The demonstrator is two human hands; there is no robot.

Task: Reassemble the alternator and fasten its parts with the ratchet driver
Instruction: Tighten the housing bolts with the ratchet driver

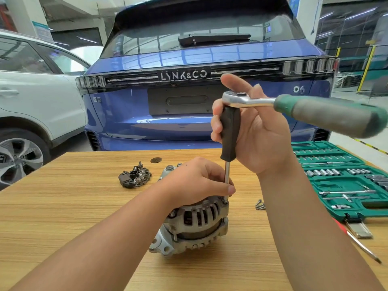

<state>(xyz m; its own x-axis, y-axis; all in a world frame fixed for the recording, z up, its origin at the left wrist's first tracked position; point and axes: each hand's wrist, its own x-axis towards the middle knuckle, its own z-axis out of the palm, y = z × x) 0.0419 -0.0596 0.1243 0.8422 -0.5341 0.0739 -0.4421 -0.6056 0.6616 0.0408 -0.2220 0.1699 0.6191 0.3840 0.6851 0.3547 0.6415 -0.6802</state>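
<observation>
The grey metal alternator (195, 225) stands on the wooden table (63, 206) just in front of me. My left hand (197, 181) rests on top of it, fingers pinching the thin steel shaft near its lower end. A black-handled driver (229, 135) stands upright with its tip on a bolt at the alternator's upper right rim. A chrome ratchet (247, 99) with a green and grey handle sits on the driver's top end and sticks out to the right. My right hand (252, 131) is wrapped around the black handle, thumb over the ratchet head.
A black rectifier part (135, 176) lies at the left of the alternator. Several loose bolts (260, 204) lie on the right. An open green socket set (344, 179) fills the right edge, with a red-handled screwdriver (361, 244) before it. A blue car's rear (189, 91) stands close behind the table.
</observation>
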